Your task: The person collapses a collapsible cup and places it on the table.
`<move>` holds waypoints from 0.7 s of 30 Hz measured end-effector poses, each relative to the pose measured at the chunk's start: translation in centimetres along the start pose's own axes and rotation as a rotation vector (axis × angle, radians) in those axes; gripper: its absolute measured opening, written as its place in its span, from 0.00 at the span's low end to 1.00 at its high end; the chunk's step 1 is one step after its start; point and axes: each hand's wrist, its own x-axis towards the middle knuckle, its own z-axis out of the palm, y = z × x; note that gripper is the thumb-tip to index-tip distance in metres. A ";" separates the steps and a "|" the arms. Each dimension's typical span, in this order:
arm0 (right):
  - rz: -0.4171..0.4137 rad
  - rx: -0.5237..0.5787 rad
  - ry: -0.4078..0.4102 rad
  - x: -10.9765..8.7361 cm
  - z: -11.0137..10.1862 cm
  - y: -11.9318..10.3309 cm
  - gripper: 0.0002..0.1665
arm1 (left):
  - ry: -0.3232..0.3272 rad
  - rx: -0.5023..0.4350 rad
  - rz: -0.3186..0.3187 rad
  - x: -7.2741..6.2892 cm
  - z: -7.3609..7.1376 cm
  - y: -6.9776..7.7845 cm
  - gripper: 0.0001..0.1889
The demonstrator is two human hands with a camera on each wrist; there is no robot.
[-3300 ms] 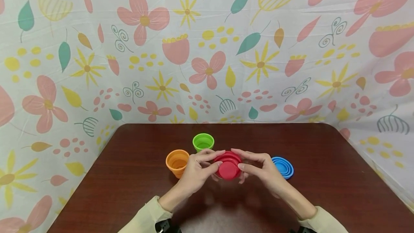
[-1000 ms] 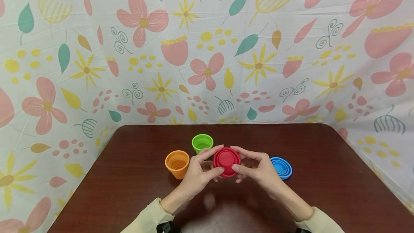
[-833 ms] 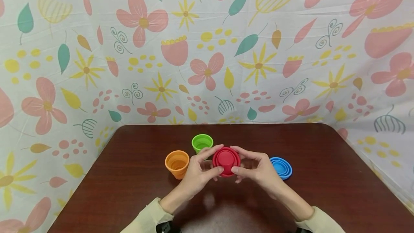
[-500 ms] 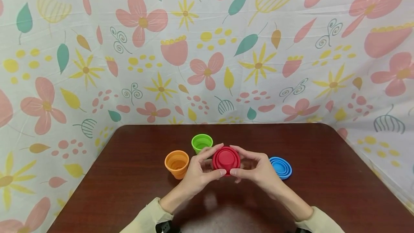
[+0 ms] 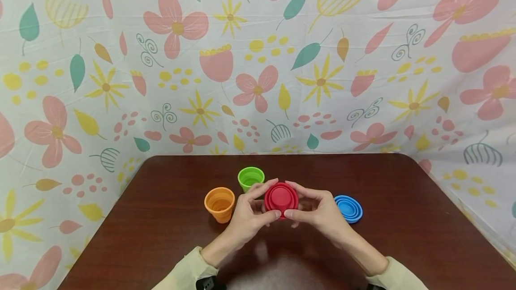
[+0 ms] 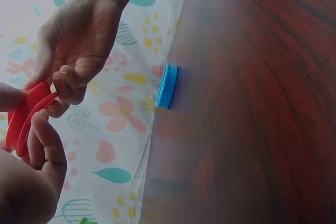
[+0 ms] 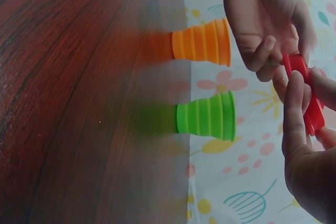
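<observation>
A red collapsible cup (image 5: 281,197), mostly flattened with its base bulging toward the head camera, is held above the table between both hands. My left hand (image 5: 249,211) grips its left edge, thumb on the lower front and index finger at the top rim. My right hand (image 5: 318,209) grips the right edge the same way, the two thumbs nearly meeting. In the left wrist view the red cup (image 6: 30,114) shows side-on as a short disc with a rim. The other fingers curl behind it, partly hidden.
An orange collapsible cup (image 5: 220,204) stands extended left of the hands. Behind them is an extended green cup (image 5: 251,178). A flattened blue cup (image 5: 348,209) lies to the right on the dark wooden table (image 5: 161,236). A flowered cloth (image 5: 258,57) hangs behind.
The red cup has turned in the hands and its base now bulges from the rings. Both thumbs have moved from its sides to its lower edge, close together. The other cups stay put.
</observation>
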 end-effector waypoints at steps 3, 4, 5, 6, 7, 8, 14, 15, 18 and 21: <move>0.006 -0.003 0.006 0.0 0.0 0.0 0.41 | 0.022 0.015 -0.010 0.0 0.2 -0.1 0.36; 0.007 -0.004 0.009 0.0 0.1 0.0 0.41 | 0.029 0.020 -0.012 0.0 0.3 -0.2 0.36; 0.008 -0.005 0.011 0.0 0.1 0.0 0.41 | 0.036 0.026 -0.013 0.0 0.4 -0.2 0.37; 0.009 -0.004 0.014 0.0 0.1 0.0 0.41 | 0.042 0.033 -0.013 0.1 0.4 -0.3 0.37; 0.010 -0.003 0.019 0.0 0.1 0.0 0.41 | 0.048 0.036 -0.014 0.0 0.5 -0.3 0.37; 0.010 0.000 0.024 0.0 0.2 0.0 0.41 | 0.054 0.040 -0.015 0.0 0.5 -0.3 0.36; 0.008 -0.002 0.053 0.1 0.6 0.4 0.40 | 0.105 0.069 -0.039 0.0 0.7 -0.4 0.36; 0.009 -0.005 0.058 0.1 0.6 0.4 0.40 | 0.114 0.074 -0.042 0.0 0.8 -0.4 0.36; 0.014 -0.009 0.070 0.2 0.8 0.5 0.40 | 0.134 0.089 -0.051 0.1 0.9 -0.5 0.37; 0.022 -0.011 0.078 0.3 0.9 0.5 0.40 | 0.158 0.111 -0.048 0.1 1.0 -0.6 0.37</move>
